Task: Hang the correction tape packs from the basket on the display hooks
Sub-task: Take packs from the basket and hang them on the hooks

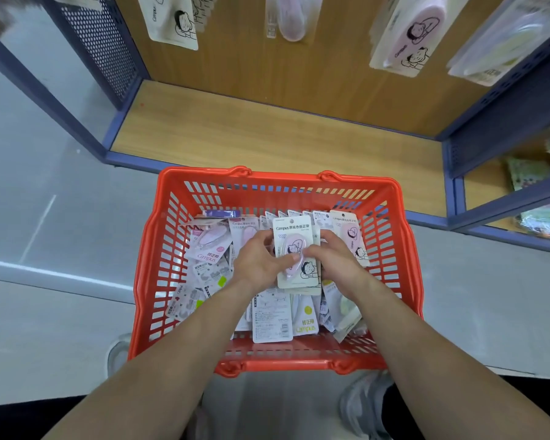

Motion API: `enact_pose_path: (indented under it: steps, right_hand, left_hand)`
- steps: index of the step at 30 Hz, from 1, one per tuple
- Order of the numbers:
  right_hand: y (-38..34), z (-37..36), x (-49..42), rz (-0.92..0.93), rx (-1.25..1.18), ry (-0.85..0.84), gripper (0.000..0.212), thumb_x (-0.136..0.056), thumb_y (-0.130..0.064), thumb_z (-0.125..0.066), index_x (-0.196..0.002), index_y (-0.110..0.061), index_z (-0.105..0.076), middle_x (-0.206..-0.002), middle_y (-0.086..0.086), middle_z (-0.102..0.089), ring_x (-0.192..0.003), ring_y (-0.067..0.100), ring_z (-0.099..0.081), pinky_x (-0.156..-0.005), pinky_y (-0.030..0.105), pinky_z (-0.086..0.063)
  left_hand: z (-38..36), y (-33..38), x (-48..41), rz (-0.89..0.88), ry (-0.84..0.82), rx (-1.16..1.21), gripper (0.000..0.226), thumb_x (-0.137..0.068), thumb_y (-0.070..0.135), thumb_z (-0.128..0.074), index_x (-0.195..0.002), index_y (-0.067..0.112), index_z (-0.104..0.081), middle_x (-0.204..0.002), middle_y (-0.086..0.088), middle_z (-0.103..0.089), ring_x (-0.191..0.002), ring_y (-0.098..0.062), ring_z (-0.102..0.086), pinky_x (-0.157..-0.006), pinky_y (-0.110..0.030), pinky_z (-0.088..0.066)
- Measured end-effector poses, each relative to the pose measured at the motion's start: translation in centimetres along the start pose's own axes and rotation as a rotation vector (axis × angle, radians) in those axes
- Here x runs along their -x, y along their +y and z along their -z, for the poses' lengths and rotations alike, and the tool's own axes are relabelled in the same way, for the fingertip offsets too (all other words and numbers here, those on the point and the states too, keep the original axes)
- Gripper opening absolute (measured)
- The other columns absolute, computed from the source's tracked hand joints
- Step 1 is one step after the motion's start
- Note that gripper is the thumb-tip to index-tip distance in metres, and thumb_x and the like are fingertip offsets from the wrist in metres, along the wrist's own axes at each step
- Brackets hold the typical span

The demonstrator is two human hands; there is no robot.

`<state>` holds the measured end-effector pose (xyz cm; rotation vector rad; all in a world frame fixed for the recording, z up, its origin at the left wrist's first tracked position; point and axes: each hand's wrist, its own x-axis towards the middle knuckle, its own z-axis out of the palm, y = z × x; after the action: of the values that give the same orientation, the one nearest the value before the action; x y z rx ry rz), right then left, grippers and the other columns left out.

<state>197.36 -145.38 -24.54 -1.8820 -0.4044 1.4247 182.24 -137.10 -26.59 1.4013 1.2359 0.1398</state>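
Head view: both hands meet over the middle of the red basket (204, 174), and together they hold one correction tape pack (294, 228) upright, its printed face turned up toward the camera. The left hand (258, 258) grips the pack's left edge with its thumb laid across the pink dispenser under the blister. The right hand (337, 258) curls its fingers round the right edge. The held pack sits just above the heap, with more cards pressed behind it.

Below and around the grip, loose packs (272, 319) fill the basket floor, lying flat and overlapping, some face down. Just left of the left hand lies a pink pack (208, 242). Close behind the right hand another pack (350, 233) with the same cartoon figure leans against the far-right wall.

Beyond the grip, past the basket's far rim, is the wooden shelf base (267, 134) of the display. Higher up, hanging packs (172, 20) dangle in front of the wooden back panel (299, 74). Near the person's side of the grip, a grey shoe (362, 404) shows under the right forearm.
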Motion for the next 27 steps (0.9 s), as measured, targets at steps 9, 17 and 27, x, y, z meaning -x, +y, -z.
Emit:
enact_pose_path:
  steps: [9, 17, 27]
  right_hand:
    - [-0.1, 0.0, 0.9, 0.028, -0.069, -0.015, 0.044, -0.085, -0.016, -0.068, -0.127, -0.026, -0.057, -0.116, -0.002, -0.074, -0.110, 0.019, -0.069, -0.088, 0.037, -0.051]
    - [1.2, 0.4, 0.2, 0.013, -0.223, -0.064, 0.048, -0.082, -0.028, -0.065, -0.129, -0.027, -0.065, -0.132, 0.001, -0.069, -0.125, 0.025, -0.063, -0.106, 0.050, -0.049]
    - [0.2, 3.2, 0.4, 0.230, 0.538, 0.327, 0.050, -0.097, -0.026, -0.062, -0.144, -0.013, -0.055, -0.138, 0.006, -0.053, -0.125, 0.024, -0.055, -0.109, 0.042, -0.044]
  left_hand:
    - [0.6, 0.9, 1.2, -0.019, -0.006, 0.097, 0.067, -0.079, 0.024, -0.089, -0.136, 0.015, -0.056, -0.101, 0.004, -0.062, -0.089, -0.012, -0.061, -0.073, -0.020, -0.049]
    - [-0.7, 2.0, 1.8, -0.063, -0.156, 0.213, 0.039, -0.092, 0.021, -0.077, -0.128, 0.026, -0.064, -0.111, 0.013, -0.074, -0.102, -0.002, -0.069, -0.086, -0.019, -0.051]
    - [0.6, 1.5, 0.4, 0.096, -0.004, 0.226, 0.048, -0.083, 0.016, -0.085, -0.123, 0.016, -0.058, -0.107, -0.002, -0.073, -0.088, -0.015, -0.070, -0.071, -0.030, -0.054]
